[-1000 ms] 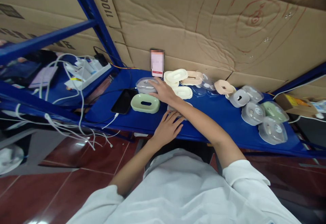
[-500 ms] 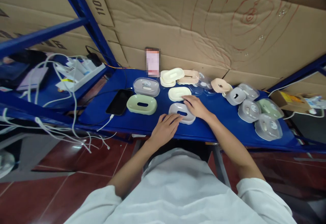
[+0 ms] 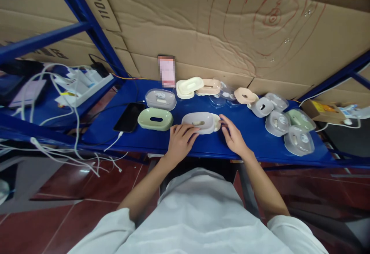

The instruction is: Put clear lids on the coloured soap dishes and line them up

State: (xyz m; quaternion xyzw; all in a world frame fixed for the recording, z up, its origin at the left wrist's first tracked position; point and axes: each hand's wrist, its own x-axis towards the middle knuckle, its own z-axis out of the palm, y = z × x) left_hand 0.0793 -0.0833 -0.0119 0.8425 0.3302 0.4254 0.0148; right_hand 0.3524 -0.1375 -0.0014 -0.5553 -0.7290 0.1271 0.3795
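My left hand point(image 3: 181, 141) has its fingers closed over the front left rim of a pale lavender oval soap dish point(image 3: 207, 120) with a long slot in its floor. A cream oval piece point(image 3: 217, 123) pokes out from beneath the dish's right end; most of it is hidden. Beside that end, my right hand point(image 3: 232, 135) has its fingers apart, the index fingertip at or very near the cream piece. Left of them sits a green slotted soap dish point(image 3: 155, 119). Behind it is a lavender dish with a clear cover point(image 3: 160, 99).
Cream pieces point(image 3: 189, 87) and peach pieces point(image 3: 208, 87) lie along the cardboard wall, near clear lids point(image 3: 217, 101). Several covered dishes point(image 3: 299, 141) cluster at right. A black phone point(image 3: 129, 117) with a cable lies at left; another phone point(image 3: 167, 71) leans on the cardboard.
The lavender dish has shifted left and now overlaps the cream piece, which was lying separately behind it. My right hand has come nearer the table's front edge, and its fingers have spread.
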